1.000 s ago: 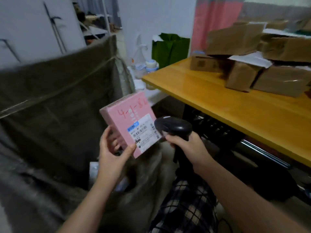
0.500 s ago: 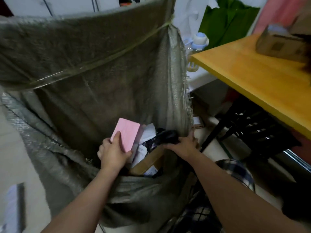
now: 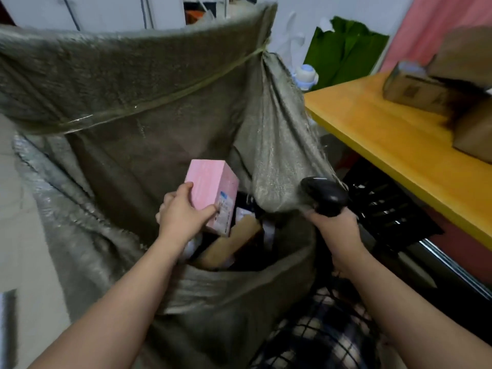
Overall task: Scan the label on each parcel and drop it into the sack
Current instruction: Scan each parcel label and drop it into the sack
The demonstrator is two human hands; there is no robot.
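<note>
Left grip: closed round the pink parcel, thumb across the near face, fingers behind it. The parcel is held tilted inside the mouth of the sack, above the sack's contents; whether it touches them cannot be told. Its white label is on the face turned toward the sack's right wall.

Right grip: closed round the handle of the black scanner, just outside the sack's right edge. The scanner head is against or just beside the hanging fold of sack fabric; which of the two cannot be told.

Inside the sack, below the pink parcel: a brown cardboard parcel, with dark and white items too blurred to identify.

Right of the sack: a yellow desk carrying cardboard boxes well apart from the sack.

Behind the sack's far right corner: a green bag and a pale bottle.

Below the sack's near right rim: plaid fabric
</note>
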